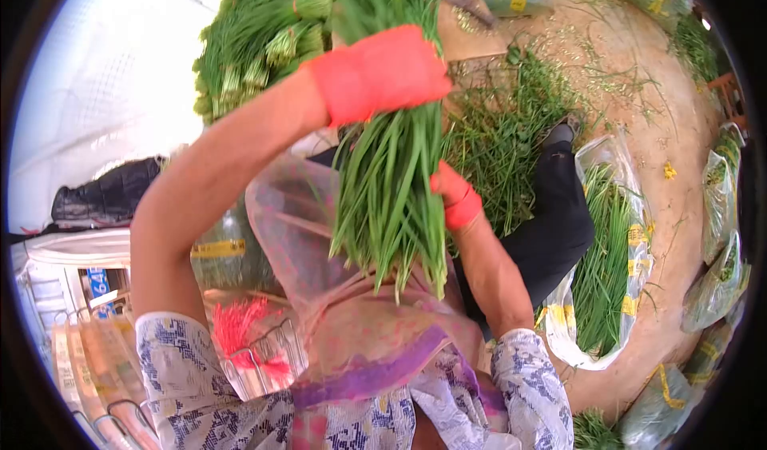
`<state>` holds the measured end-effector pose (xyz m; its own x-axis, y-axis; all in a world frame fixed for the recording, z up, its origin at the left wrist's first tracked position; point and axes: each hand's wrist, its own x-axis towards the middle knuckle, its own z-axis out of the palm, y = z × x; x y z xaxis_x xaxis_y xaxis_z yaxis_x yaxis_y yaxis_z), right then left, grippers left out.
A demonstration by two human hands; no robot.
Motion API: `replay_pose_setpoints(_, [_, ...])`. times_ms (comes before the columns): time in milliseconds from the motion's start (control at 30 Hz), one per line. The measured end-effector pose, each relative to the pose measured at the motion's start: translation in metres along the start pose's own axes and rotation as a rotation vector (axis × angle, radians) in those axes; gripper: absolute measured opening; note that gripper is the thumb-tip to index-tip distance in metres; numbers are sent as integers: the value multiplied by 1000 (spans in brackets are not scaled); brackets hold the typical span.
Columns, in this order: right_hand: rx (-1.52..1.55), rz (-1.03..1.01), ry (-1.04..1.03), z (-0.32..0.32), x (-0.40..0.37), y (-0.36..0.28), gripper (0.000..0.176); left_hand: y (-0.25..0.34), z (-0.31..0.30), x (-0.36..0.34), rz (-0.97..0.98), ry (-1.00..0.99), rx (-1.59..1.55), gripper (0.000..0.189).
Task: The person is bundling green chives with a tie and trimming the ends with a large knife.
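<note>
A thick bunch of garlic chives hangs in front of my apron, its leaf tips pointing down towards me. My left hand, in a red glove, is wrapped over the upper part of the bunch. Lower down on the right side, my right hand, also red-gloved, presses against the leaves; its thumb shows and its other fingers are hidden behind them. The upper end of the bunch is blurred at the top of the view. Beyond my left hand lies a pile of tied chive bunches, their pale cut ends showing.
Loose green trimmings cover the ground near my foot. An open plastic bag of chives lies right of my bent leg. Filled bags line the far right. Red ties and bag bundles are at my left.
</note>
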<state>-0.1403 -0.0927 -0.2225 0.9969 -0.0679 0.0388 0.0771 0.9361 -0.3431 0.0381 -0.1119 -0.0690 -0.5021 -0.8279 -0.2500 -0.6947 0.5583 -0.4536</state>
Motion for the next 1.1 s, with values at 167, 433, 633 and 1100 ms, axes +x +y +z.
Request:
replay_pose_setpoints(167, [260, -80, -87, -8, 14, -1, 76, -22, -23, 14, 41, -60, 74, 8])
replay_pose_setpoints(433, [192, -136, -113, -20, 4, -37, 60, -47, -56, 1, -11, 433, -212, 65])
replay_pose_setpoints(633, [-67, -196, -62, -10, -4, -61, 52, 93, 41, -107, -902, 988, -1592, 82])
replay_pose_setpoints(1100, [-903, -284, 717, 2, 36, -46, 50, 209, 76, -23, -888, 780, -2756, 72])
